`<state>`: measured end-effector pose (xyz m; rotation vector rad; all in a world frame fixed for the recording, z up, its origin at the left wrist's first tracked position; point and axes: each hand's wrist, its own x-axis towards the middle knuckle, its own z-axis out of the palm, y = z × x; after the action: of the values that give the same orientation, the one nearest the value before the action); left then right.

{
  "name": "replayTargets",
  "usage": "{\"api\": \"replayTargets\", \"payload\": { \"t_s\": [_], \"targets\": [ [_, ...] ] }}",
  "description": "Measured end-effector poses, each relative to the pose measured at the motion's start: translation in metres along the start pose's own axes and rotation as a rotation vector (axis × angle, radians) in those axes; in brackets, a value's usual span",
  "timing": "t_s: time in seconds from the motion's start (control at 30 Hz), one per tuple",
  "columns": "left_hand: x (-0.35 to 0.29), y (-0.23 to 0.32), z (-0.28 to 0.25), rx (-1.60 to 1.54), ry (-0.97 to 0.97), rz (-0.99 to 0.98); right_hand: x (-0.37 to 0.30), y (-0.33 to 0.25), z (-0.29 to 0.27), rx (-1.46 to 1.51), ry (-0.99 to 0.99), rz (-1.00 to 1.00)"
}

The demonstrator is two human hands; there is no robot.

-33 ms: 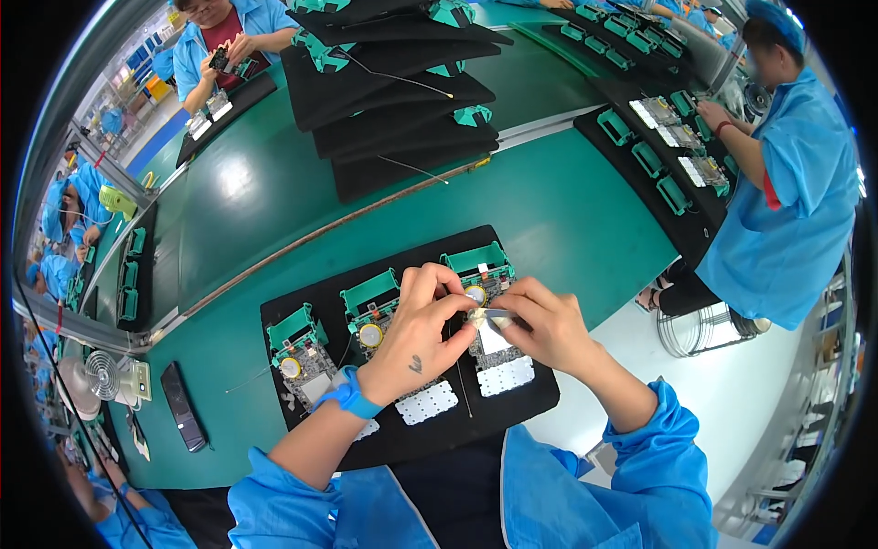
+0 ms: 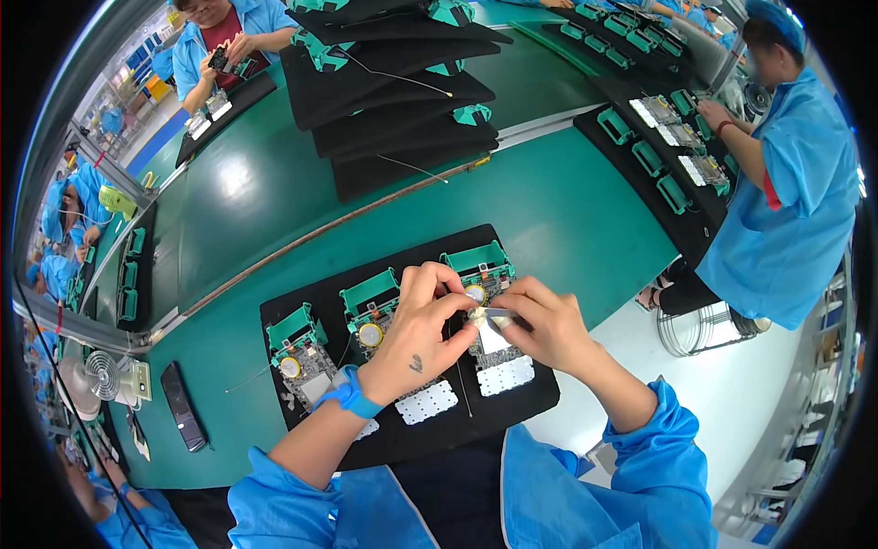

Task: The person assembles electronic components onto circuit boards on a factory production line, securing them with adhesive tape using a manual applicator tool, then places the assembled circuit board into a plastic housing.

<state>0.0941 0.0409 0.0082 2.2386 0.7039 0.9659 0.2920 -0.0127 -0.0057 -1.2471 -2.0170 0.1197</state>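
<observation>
Three green-framed circuit boards lie side by side on a black mat (image 2: pixel 512 414): the left board (image 2: pixel 311 368), the middle board (image 2: pixel 382 322) and the right board (image 2: pixel 501 377). Each carries a round, yellow-rimmed coin-like part and a white perforated plate. Over the right board, my right hand (image 2: pixel 549 322) pinches a small flat pale-and-grey piece (image 2: pixel 494 314). Wearing a blue wristband (image 2: pixel 355 393), my left hand (image 2: pixel 418 322) meets it from the other side, thumb and fingers closed near the piece's tip. What those left fingertips grip is hidden.
Stacked black mats (image 2: pixel 393 137) with green frames stand beyond my mat. A phone (image 2: pixel 184 407) and a small fan (image 2: pixel 102 373) are on the left. One co-worker (image 2: pixel 777 183) works at the right beside more boards; another person (image 2: pixel 224 46) handles a board at the far left.
</observation>
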Motion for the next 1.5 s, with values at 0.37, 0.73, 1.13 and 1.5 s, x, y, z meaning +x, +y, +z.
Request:
{"api": "replayTargets", "payload": {
  "t_s": [0.37, 0.73, 1.13, 1.5],
  "targets": [
    [0.009, 0.009, 0.000, 0.106, -0.041, -0.084, -0.006, -0.012, -0.015, 0.132, 0.005, 0.359],
    [0.010, 0.021, -0.001, 0.176, -0.075, -0.156, -0.017, -0.022, -0.025, 0.033, 0.004, 0.352],
    [0.011, 0.023, 0.000, 0.172, -0.046, -0.209, -0.030, -0.025, -0.024, 0.000, -0.042, 0.318],
    [0.006, 0.023, 0.007, 0.198, 0.011, -0.156, -0.040, -0.032, 0.008, -0.349, 0.014, 0.077]
  ]
}}
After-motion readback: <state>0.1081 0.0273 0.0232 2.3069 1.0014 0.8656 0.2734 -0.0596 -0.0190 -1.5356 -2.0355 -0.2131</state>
